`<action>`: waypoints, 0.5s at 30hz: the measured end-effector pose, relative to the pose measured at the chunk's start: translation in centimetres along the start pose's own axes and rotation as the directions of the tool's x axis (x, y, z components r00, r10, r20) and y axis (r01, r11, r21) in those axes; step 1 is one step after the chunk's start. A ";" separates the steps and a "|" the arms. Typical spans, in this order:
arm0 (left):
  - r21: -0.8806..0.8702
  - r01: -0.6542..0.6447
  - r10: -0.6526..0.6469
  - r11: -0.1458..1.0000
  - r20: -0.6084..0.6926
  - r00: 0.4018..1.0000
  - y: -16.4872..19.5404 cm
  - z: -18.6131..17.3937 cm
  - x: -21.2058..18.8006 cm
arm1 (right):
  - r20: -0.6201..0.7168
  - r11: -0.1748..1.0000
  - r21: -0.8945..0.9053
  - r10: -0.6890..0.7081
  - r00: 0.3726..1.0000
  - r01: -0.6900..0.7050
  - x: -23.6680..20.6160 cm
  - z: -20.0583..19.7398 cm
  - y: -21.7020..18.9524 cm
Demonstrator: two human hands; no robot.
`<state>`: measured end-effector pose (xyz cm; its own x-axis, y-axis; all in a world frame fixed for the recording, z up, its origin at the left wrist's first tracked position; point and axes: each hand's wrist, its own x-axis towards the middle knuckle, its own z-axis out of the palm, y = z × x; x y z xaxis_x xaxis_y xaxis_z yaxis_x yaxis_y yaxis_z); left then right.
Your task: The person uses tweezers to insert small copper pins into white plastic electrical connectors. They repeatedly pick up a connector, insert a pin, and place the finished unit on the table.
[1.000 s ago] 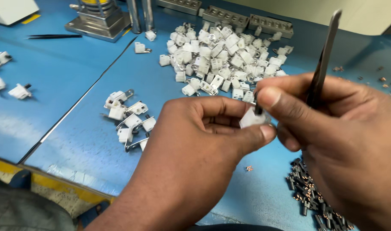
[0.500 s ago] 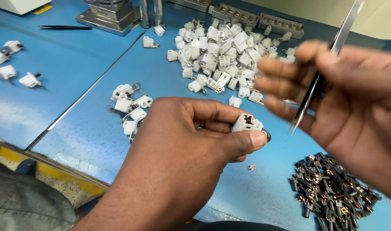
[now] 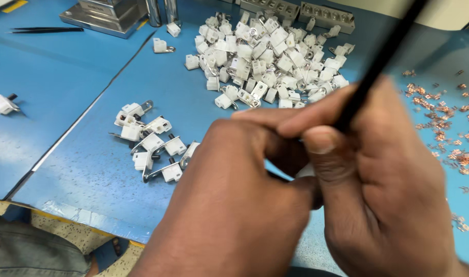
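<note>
At the far left a lone white plastic part [image 3: 2, 104] lies on the blue work mat [image 3: 80, 66], with a pair of dark tweezers [image 3: 45, 30] lying flat near the top edge. Further in, a small group of white connector housings with metal tabs [image 3: 151, 143] sits just left of the hands, and a large heap of the same white housings [image 3: 269, 64] spreads behind them.

The left hand [image 3: 239, 205] is curled almost closed, thumb and forefinger pinched together over a small white piece [image 3: 306, 172]; only a sliver of it shows between the two hands, so the exact grip cannot be made out. The right hand [image 3: 388, 190] presses against the left, its fingers wrapped tightly round a slim dark tool [image 3: 378, 64] that slants up and to the right, blurred. The tool's tip is hidden behind the fingers, right at the white piece.

Doing this well seems to call for keeping the white piece pinned firmly, both hands braced against each other, and the tool's tip guided with small, steady pressure rather than force.

At the far right, tiny copper-coloured bits [image 3: 445, 128] lie scattered over the mat.
</note>
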<state>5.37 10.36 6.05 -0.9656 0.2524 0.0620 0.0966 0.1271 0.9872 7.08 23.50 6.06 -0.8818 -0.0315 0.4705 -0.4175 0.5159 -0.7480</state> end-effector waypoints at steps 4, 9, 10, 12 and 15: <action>0.210 0.528 -0.551 0.823 0.066 0.832 -1.7 -1.6 0.9 | 0.044 0.705 0.587 0.464 0.885 -0.398 2.1 -1.4 3.2; 0.707 0.407 -0.385 0.578 -0.204 0.900 -3.1 -4.8 2.5 | 0.077 0.802 -0.393 0.517 0.853 -0.450 5.6 0.3 10.3; 0.749 0.444 -0.417 0.491 -0.246 0.875 -3.0 -5.6 3.0 | 0.160 0.773 -0.558 0.457 0.875 -0.302 6.1 0.8 11.1; 0.741 0.545 -0.468 0.393 -0.349 0.812 -2.6 -7.0 3.5 | 0.215 0.758 -0.625 0.396 0.893 -0.185 6.5 2.2 11.9; 0.733 0.533 -0.409 0.422 -0.370 0.834 -2.7 -7.3 4.0 | 0.153 0.664 -0.681 0.542 0.826 -0.309 6.3 2.5 11.4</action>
<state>-0.53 4.01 4.67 -0.9341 -0.1967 -0.2979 -0.2968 0.8916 0.3419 -3.79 27.00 -0.66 -0.9885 0.1228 -0.0883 0.1450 0.9352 -0.3231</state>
